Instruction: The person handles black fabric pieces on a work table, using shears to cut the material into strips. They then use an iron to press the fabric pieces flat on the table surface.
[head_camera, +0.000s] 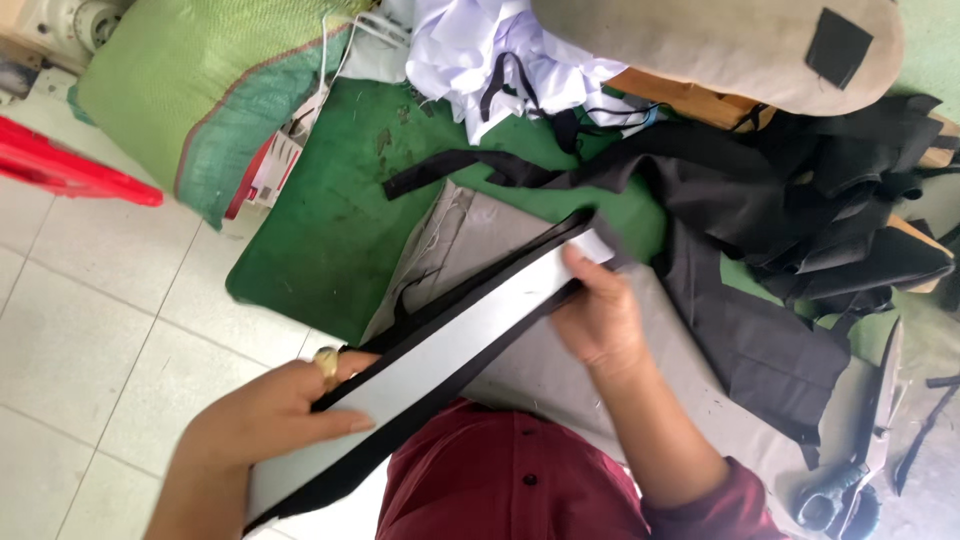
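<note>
Grey and black, that long strip stretched slantwise between both hands — a pale grey band edged in black cloth. The left hand, ring on one finger, pinches the near end, thumb on top and fingers curled underneath, grip closed on the strip. The right hand clamps the far end, fingers folded over the edge, grip shut there too. The strip hangs just above a grey cloth spread on the green desk, right in front of the person's dark red shirt. Beyond the right hand, black cloth lies heaped across the desk's far side, touching the grey cloth's edge. White cloth is bunched at the top, beside a beige padded board. A green sack leans at the desk's left edge over the pale tiled floor. Scissors rest at the lower right, well apart from both hands.
</note>
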